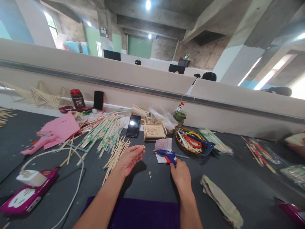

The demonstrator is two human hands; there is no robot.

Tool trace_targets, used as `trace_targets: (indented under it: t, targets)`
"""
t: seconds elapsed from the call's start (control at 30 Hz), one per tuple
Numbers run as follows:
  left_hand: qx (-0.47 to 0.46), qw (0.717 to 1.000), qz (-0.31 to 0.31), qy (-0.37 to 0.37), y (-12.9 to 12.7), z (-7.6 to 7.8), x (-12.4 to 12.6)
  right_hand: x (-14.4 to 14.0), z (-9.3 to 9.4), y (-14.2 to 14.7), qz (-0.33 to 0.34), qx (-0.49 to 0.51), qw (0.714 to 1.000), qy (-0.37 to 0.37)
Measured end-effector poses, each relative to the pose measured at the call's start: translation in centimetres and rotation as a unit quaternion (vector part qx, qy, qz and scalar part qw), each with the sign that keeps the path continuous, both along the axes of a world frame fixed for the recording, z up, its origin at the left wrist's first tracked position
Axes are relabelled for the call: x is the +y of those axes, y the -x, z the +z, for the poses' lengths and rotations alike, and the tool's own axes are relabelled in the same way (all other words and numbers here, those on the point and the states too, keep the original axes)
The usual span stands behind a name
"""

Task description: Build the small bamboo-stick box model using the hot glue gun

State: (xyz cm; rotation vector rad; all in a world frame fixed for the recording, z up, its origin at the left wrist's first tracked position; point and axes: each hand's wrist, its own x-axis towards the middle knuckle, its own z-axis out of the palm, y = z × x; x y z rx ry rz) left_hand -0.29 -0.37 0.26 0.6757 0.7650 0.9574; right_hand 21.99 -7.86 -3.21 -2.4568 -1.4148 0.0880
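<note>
Nearest me, both forearms reach out over a purple cloth (143, 211) at the table's (238, 178) near edge. My left hand (130, 159) is palm up, fingers curled in, pinching a small pale wood bit (143, 147) at the fingertips. My right hand (181, 173) is closed around the handle of a blue glue gun (166, 155), its nozzle pointing left toward the bit, the two a short way apart. The gun sits over a white paper slip (163, 147). A few tiny crumbs (150, 174) lie on the dark table between my hands.

To my left I see a magenta device (26, 194) with a white charger (30, 177) on it and a white cable (76, 178) looping away. To my right lies a crumpled paper wrapper (221, 200).

Further out, a loose heap of bamboo sticks (105, 133) spreads left of my left hand, with a pink sheet (59, 128) beyond it. A black phone (133, 126) lies flat just beside a small wooden tray model (154, 128). Right of that, a round basket (190, 140) holds red-handled scissors (193, 142) and more tools. Packets of sticks (214, 140) lie further right.

At the back, against the pale partition (143, 76), stand a red-capped bottle (77, 98), a dark box (98, 100) and a stick frame (45, 97).
</note>
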Motion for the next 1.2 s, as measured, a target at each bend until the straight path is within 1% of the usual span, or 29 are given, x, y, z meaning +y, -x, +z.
trace_targets:
  t: [0.1, 0.17, 0.2, 0.27, 0.33, 0.43, 0.5, 0.57, 0.63, 0.7, 0.77, 0.97, 1.2]
  targets:
    - [0.007, 1.0, 0.008, -0.001, 0.0, 0.0, 0.0, 0.2, -0.1, -0.2, -0.024, 0.061, 0.995, -0.074]
    - [0.014, 1.0, 0.011, -0.003, 0.0, 0.0, 0.1, 0.4, -0.1, -0.3, -0.02, 0.156, 0.978, -0.136]
    - [0.017, 1.0, 0.012, -0.006, 0.1, 0.0, 0.1, 0.4, 0.0, -0.3, -0.012, 0.217, 0.962, -0.166]
    - [0.02, 1.0, 0.013, -0.012, 0.1, 0.0, 0.2, 0.5, 0.5, -0.1, 0.008, 0.339, 0.915, -0.218]
    - [0.022, 1.0, 0.014, -0.017, 0.1, 0.0, 0.2, 0.5, 1.3, 0.4, 0.032, 0.421, 0.869, -0.256]
    - [0.026, 0.999, 0.018, -0.026, 0.1, 0.1, 0.2, 0.3, 2.5, 1.2, 0.07, 0.487, 0.821, -0.29]
    - [0.029, 0.999, 0.019, -0.032, 0.1, 0.2, 0.1, 0.0, 3.2, 1.7, 0.078, 0.529, 0.787, -0.307]
    - [0.031, 0.999, 0.019, -0.037, 0.1, 0.3, 0.1, -0.3, 3.6, 2.2, 0.087, 0.559, 0.765, -0.308]
    - [0.031, 0.999, 0.02, -0.04, 0.2, 0.3, 0.0, -0.7, 4.0, 2.6, 0.116, 0.568, 0.762, -0.289]
    - [0.031, 0.998, 0.019, -0.044, 0.3, 0.3, 0.0, -0.9, 4.3, 3.0, 0.157, 0.565, 0.765, -0.266]
    - [0.03, 0.998, 0.017, -0.046, 0.3, 0.3, 0.0, -1.0, 4.5, 3.3, 0.183, 0.56, 0.768, -0.253]
    - [0.029, 0.998, 0.021, -0.06, 0.5, 0.3, 0.0, -0.8, 4.3, 3.5, 0.186, 0.532, 0.783, -0.263]
    - [0.042, 0.996, 0.018, -0.074, 0.5, 0.2, 0.1, -0.9, 4.4, 3.4, 0.205, 0.469, 0.822, -0.251]
